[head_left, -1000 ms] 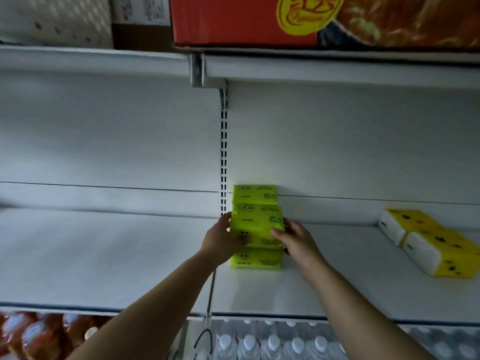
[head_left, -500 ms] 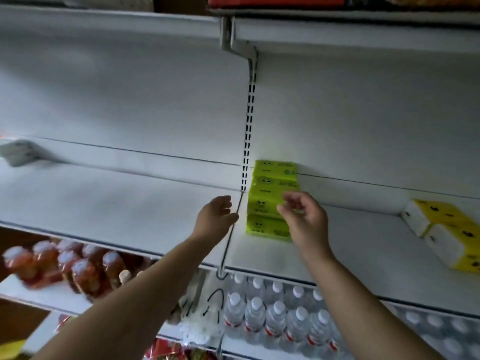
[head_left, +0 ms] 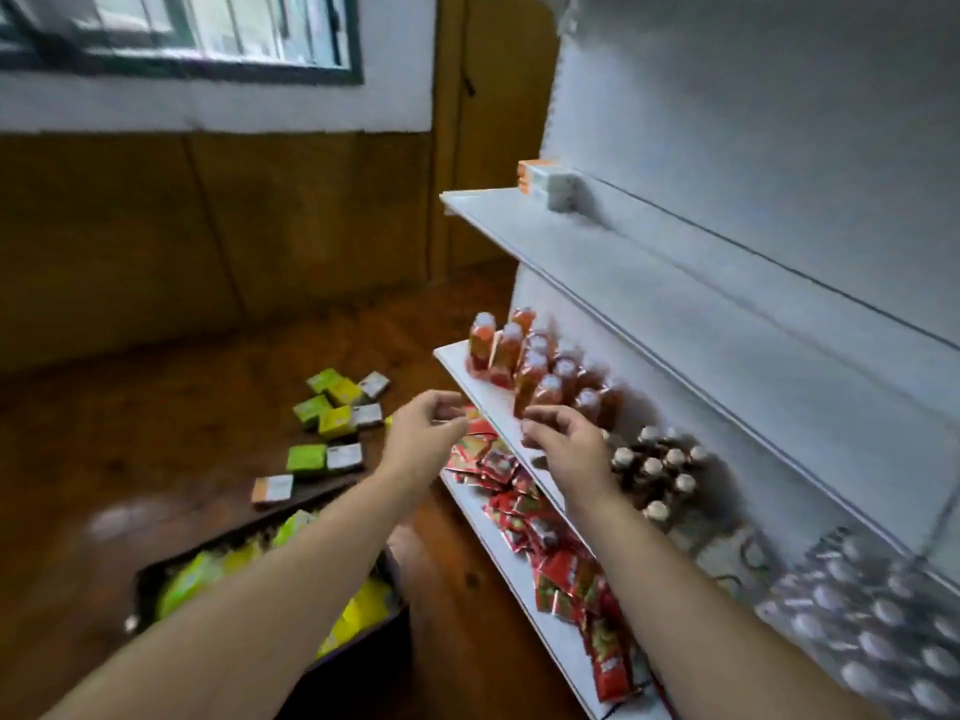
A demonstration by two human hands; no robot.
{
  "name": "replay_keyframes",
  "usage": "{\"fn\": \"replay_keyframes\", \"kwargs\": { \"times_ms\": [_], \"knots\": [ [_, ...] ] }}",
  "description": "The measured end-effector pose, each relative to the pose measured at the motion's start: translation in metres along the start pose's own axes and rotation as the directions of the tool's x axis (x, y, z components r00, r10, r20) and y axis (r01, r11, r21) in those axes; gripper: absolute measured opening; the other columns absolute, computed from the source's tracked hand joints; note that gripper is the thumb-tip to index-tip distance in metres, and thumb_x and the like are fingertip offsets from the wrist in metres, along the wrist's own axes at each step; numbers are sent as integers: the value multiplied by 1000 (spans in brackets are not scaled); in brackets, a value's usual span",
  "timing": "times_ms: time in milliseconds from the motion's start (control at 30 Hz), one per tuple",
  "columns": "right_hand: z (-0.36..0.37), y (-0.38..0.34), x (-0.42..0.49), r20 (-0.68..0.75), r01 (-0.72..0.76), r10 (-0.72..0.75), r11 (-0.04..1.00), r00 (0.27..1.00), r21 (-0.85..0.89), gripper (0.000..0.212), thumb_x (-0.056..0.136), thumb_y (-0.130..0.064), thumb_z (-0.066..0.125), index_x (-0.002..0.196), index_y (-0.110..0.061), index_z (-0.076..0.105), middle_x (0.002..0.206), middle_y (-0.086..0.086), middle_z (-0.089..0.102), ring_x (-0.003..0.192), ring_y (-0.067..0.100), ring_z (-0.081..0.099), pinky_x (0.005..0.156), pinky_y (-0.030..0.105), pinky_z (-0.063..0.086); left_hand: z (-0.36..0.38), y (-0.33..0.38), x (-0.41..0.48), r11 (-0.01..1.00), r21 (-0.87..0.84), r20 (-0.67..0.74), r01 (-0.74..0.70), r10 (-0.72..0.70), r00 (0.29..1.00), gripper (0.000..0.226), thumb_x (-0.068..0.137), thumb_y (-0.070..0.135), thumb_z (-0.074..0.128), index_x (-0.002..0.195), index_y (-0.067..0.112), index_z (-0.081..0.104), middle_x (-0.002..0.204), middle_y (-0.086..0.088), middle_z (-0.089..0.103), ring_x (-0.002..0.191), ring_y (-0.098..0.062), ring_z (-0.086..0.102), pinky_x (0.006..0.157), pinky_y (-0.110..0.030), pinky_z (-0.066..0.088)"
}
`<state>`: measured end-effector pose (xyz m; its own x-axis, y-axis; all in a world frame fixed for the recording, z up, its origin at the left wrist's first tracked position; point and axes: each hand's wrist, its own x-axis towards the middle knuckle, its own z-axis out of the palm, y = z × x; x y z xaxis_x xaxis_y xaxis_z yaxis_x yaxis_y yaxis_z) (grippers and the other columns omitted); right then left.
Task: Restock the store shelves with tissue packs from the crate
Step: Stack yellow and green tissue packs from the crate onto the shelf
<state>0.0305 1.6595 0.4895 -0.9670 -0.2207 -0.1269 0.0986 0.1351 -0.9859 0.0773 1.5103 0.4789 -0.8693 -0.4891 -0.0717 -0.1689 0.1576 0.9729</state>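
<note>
Since the earlier frame the view has swung left and down, away from the stacked green packs on the shelf, and both hands have come off them empty. The left hand (head_left: 423, 433) and right hand (head_left: 563, 444) hang in the air in front of the shelf edge, each grip apart with fingers loosely curled and nothing held.

Below the left hand, under its forearm, sits the crate (head_left: 363, 636), a dark box on the floor with soft, glossy yellow and lime-green tissue packs (head_left: 358, 610) heaped inside. To the left of that hand, more small packs (head_left: 332, 407) lie scattered on the floor: flat, blocky rectangles in green, yellow and white, with one orange-and-white pack (head_left: 272, 488) nearest the crate. The picture is motion-blurred, so print on the wrappers cannot be read.

The floor (head_left: 156, 433) is brown polished wood. The shelves (head_left: 649, 283) are flat white boards. Just beyond the right hand stand orange drink bottles (head_left: 511, 350) with pale caps, and to its right dark bottles (head_left: 660, 465). Under both hands lie shiny red sachets (head_left: 524, 511). Far above the right hand, one white box (head_left: 548, 181) sits at the upper shelf's end.
</note>
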Motion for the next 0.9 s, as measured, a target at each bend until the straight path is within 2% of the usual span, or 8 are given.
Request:
{"fn": "replay_keyframes", "kwargs": {
  "times_ms": [100, 200, 300, 400, 567, 667, 833, 900],
  "knots": [
    [104, 14, 10, 115, -93, 93, 996, 989, -3, 21, 87, -1, 56, 78, -19, 61, 71, 4, 58, 61, 16, 52, 55, 27, 43, -96, -44, 13, 994, -42, -124, 105, -109, 986, 24, 83, 1, 61, 101, 15, 59, 86, 0, 63, 83, -16, 59, 81, -33, 51],
    [198, 39, 16, 199, -178, 185, 983, 962, -49, 17, 89, -2, 54, 85, -17, 61, 75, 1, 60, 66, 10, 55, 56, 23, 42, -183, -89, 19, 982, -59, -201, 181, -189, 961, 23, 78, 10, 64, 99, 16, 59, 81, 5, 62, 74, -9, 58, 70, -23, 49],
    [274, 74, 16, 242, -259, 280, 959, 929, -115, 14, 89, -3, 55, 98, -10, 63, 76, 1, 61, 66, 9, 56, 49, 17, 43, -253, -142, 18, 957, -41, -275, 286, -286, 918, 25, 72, 16, 67, 96, 19, 60, 86, 0, 65, 78, -15, 60, 71, -23, 49],
    [328, 114, 16, 285, -320, 372, 923, 884, -212, 13, 88, -3, 56, 94, -12, 64, 73, 0, 60, 66, 8, 55, 54, 22, 40, -297, -202, 13, 916, -56, -336, 398, -392, 856, 28, 69, 18, 66, 97, 16, 62, 86, -4, 66, 82, -19, 61, 81, -32, 49],
    [389, 210, 31, 321, -359, 494, 845, 808, -397, 14, 89, -1, 55, 88, -14, 60, 78, 2, 59, 65, 8, 53, 50, 19, 39, -319, -325, 3, 813, -124, -390, 569, -567, 725, 26, 77, 12, 68, 103, 10, 66, 86, -2, 66, 91, -20, 62, 89, -33, 46],
    [420, 287, 38, 334, -361, 569, 778, 751, -515, 17, 88, 0, 55, 86, -16, 59, 80, 4, 59, 68, 11, 53, 56, 22, 38, -315, -408, -2, 717, -203, -404, 667, -682, 610, 23, 82, 2, 65, 105, 3, 65, 90, -7, 64, 95, -22, 61, 82, -26, 43],
    [465, 415, 44, 386, -263, 658, 667, 647, -697, 31, 84, -2, 61, 115, -4, 60, 100, 7, 59, 86, 17, 55, 65, 21, 39, -299, -531, -1, 567, -289, -406, 771, -802, 438, 33, 82, 4, 66, 115, 1, 59, 108, -15, 65, 108, -29, 60, 93, -35, 45],
    [481, 453, 46, 408, -204, 668, 642, 622, -739, 40, 84, -4, 61, 124, -5, 56, 112, 12, 59, 96, 21, 57, 79, 29, 45, -294, -567, 4, 515, -296, -413, 804, -828, 379, 39, 84, 9, 65, 121, 1, 56, 116, -16, 63, 110, -29, 59, 95, -35, 43]
  ]
}}
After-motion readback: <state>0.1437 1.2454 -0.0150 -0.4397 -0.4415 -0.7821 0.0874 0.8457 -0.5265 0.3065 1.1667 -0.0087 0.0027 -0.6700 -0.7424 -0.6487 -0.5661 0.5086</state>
